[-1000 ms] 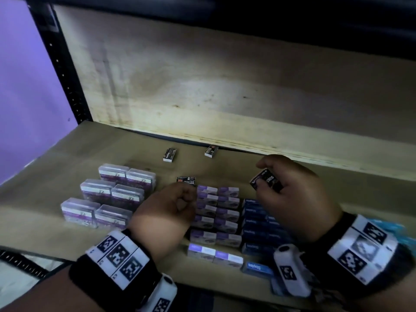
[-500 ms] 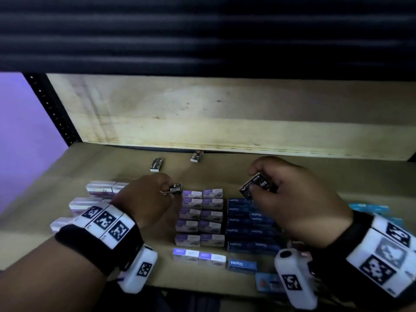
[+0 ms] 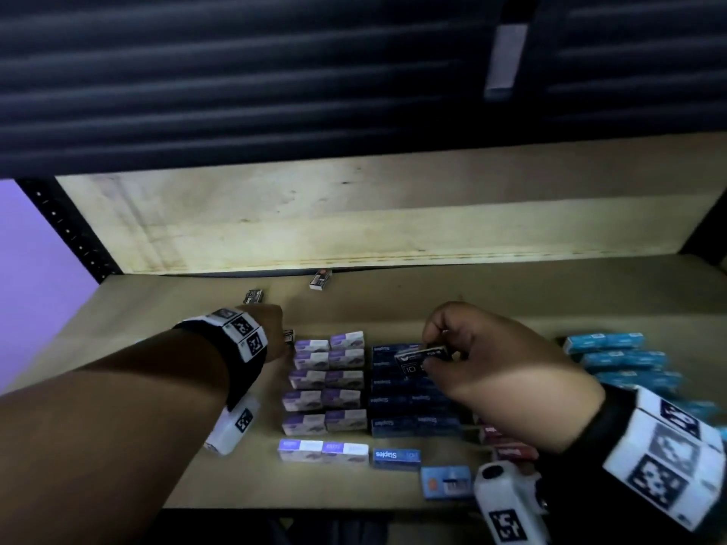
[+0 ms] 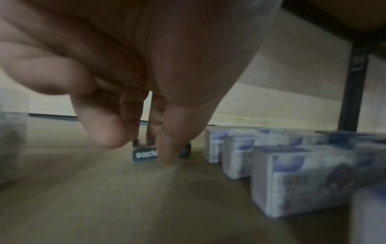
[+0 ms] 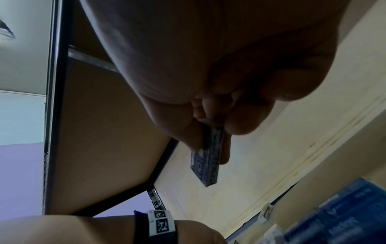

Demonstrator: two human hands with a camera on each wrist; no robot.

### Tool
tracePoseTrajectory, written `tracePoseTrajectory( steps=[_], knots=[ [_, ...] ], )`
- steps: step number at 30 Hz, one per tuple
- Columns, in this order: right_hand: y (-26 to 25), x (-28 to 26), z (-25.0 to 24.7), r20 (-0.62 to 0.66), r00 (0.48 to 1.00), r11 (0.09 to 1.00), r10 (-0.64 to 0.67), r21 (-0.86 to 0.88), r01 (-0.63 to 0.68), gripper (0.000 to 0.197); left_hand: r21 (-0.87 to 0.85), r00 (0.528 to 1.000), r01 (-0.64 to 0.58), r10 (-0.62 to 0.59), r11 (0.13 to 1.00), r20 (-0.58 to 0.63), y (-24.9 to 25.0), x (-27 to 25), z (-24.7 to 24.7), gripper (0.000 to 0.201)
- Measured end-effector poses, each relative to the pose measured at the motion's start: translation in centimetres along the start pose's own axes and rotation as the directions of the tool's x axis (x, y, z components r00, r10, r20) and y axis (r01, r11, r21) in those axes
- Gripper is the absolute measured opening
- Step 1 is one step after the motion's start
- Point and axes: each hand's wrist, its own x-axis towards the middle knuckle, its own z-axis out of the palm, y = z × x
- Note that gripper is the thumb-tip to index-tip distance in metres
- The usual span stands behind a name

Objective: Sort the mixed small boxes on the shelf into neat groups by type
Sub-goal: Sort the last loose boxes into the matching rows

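Head view, shelf: a pale wooden shelf board carries small cardboard boxes in rows by colour; its back panel is lit.
Head view, purple group: white-and-purple boxes stand in paired rows near the middle of the board, two more at the front edge.
Head view, dark blue group: dark blue "Staples" boxes sit just right of the purple rows, touching them.
Head view, light blue group: light blue boxes lie toward the right edge; red boxes show near the front right corner, partly hidden.
Head view, strays: two small dark boxes lie apart near the back edge.
Head view, right hand: the right hand pinches a small flat black box above the dark blue rows.
Head view, left hand: the left hand reaches left of the purple rows, its fingers hidden.
Left wrist view: the left hand's fingertips close on a small dark "Staples" box resting on the board, just left of the purple boxes.
Right wrist view: thumb and fingers grip the black box by its upper end, clear of the board.
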Motion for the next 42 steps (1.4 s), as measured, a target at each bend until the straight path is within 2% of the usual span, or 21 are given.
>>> tracePoseTrajectory(
  steps=[2, 5, 8, 11, 14, 18, 20, 24, 26, 28, 31, 38, 42],
  knots=[
    [0.2, -0.2, 0.0, 0.022, 0.999, 0.999, 0.025, -0.036, -0.024, 0.021, 0.079, 0.998, -0.053, 0.051, 0.995, 0.031, -0.7, 0.8, 0.2, 0.008],
    [0.8, -0.6, -0.1, 0.040, 0.997, 0.996, 0.060, -0.067, -0.057, 0.027, 0.148, 0.995, -0.089, 0.080, 0.985, 0.066, -1.4, 1.6, 0.0, 0.026],
    [1.1, -0.8, -0.3, 0.021, 0.998, 0.994, 0.052, -0.094, -0.050, 0.029, 0.141, 0.992, -0.093, 0.080, 0.986, 0.096, -1.5, 1.9, -0.2, 0.027],
    [1.1, -1.1, -0.6, 0.023, 0.999, 0.996, 0.046, -0.082, -0.044, 0.026, 0.204, 0.994, -0.099, 0.088, 0.974, 0.061, -1.5, 2.1, 0.0, 0.023],
    [1.1, -1.3, -0.8, 0.016, 0.999, 0.999, 0.032, -0.042, -0.032, 0.024, 0.245, 0.989, -0.144, 0.144, 0.959, 0.018, -1.9, 1.7, 1.0, 0.036],
    [1.5, -1.4, -1.0, -0.017, 1.000, 1.000, -0.006, -0.022, 0.006, 0.017, 0.131, 0.991, -0.086, 0.099, 0.988, -0.091, -2.6, -0.1, 0.6, 0.050],
    [1.6, -1.5, -1.0, -0.013, 1.000, 1.000, 0.010, 0.010, -0.010, 0.023, 0.013, 0.991, -0.067, 0.068, 0.998, -0.112, -2.5, -1.6, -0.4, 0.043],
    [2.2, -1.6, -0.9, 0.009, 0.999, 0.999, 0.046, 0.017, -0.047, 0.030, -0.182, 0.961, -0.114, 0.062, 0.977, -0.269, -1.4, -6.4, -2.4, 0.026],
    [2.5, -1.6, -0.9, 0.016, 0.998, 0.998, 0.066, 0.024, -0.066, 0.029, -0.424, 0.961, -0.161, 0.044, 0.891, -0.273, -1.0, -8.7, -2.1, 0.018],
    [2.8, -1.6, -0.8, 0.016, 0.997, 0.997, 0.076, 0.016, -0.076, 0.028, -0.646, 0.959, -0.232, 0.059, 0.727, -0.277, -0.3, -10.2, -1.7, 0.016],
    [3.0, -1.4, -1.0, 0.000, 0.996, 0.996, 0.089, -0.002, -0.089, 0.026, -0.772, 0.955, -0.277, 0.073, 0.572, -0.288, 1.0, -11.2, -1.0, 0.020],
    [3.6, -2.0, -2.5, -0.040, 0.996, 0.995, 0.086, -0.050, -0.088, 0.022, -0.840, 0.952, -0.306, 0.163, 0.449, -0.259, 4.0, -12.0, -1.4, 0.021],
    [4.3, -3.0, -4.1, -0.088, 0.991, 0.992, 0.099, -0.065, -0.105, 0.020, -0.809, 0.928, -0.364, 0.249, 0.462, -0.276, 6.5, -12.5, -2.2, 0.028]
  ],
)
